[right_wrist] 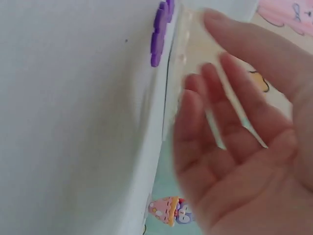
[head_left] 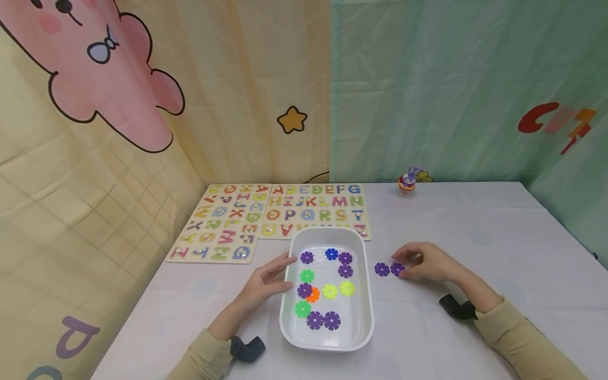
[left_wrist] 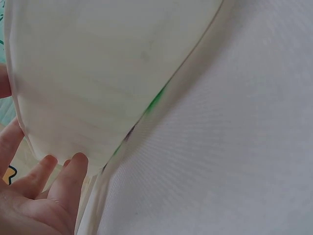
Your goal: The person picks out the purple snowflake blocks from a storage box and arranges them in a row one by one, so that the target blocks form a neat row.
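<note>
Two sleeves (head_left: 527, 338) come in nearest, a dark mount (head_left: 248, 349) at each wrist. Between them the tray (head_left: 328, 338) stands on the table (head_left: 418, 343), holding flat, notched discs (head_left: 330, 291): purple, green, yellow, orange, blue and white. An orange and a purple one overlap, and so, seemingly, may the white; that patch is too pale to count.

At the tray's left side, the left hand (head_left: 263, 282) rests fingertips and thumb along the rim and outer wall, fingers extended, no firm grip showing. Right of the tray, a purple pair (head_left: 382, 269) lies side by side on the table, edges touching or almost so. Over its right-hand disc hovers the right hand (head_left: 429, 264), thumb and fingers bent loosely and well parted, with nothing between them in the wrist view; whether the thumb brushes the disc I cannot tell.

Thin discs lying flat offer little edge, so a pinch could slip or merely slide one along the cloth; closing carelessly might knock its neighbour too. A hard push from the left hand could shift the tray toward the pair.

Farther back sit two letter boards (head_left: 214, 224), the tray's far end overlapping one in view, then a small toy (head_left: 407, 182) before the curtain (head_left: 427, 89).
</note>
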The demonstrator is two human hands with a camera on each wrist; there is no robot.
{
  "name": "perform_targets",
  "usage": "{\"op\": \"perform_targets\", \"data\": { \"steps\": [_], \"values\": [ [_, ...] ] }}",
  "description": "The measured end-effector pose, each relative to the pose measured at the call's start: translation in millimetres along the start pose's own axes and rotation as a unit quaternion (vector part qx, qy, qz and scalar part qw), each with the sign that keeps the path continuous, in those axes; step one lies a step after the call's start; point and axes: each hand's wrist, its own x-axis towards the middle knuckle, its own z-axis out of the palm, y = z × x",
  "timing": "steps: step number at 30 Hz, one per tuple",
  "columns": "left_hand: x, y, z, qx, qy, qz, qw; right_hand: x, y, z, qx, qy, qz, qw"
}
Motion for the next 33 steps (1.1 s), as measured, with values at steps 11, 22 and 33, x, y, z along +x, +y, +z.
{"op": "perform_targets", "data": {
  "steps": [11,22,33],
  "values": [
    [0.6,-2.1,0.1,0.001,0.003,0.001,1.0,15.2,-39,-11,0.057,0.011,-0.045,0.9973],
    [0.2,-1.5,0.0,-0.003,0.001,0.002,1.0,50.3,-92,5,0.072,-0.065,-0.123,0.9876],
    [-0.8,0.4,0.7,-0.008,-0.003,-0.002,1.0,82.0,-112,48,0.065,-0.164,-0.166,0.9702]
  ]
}}
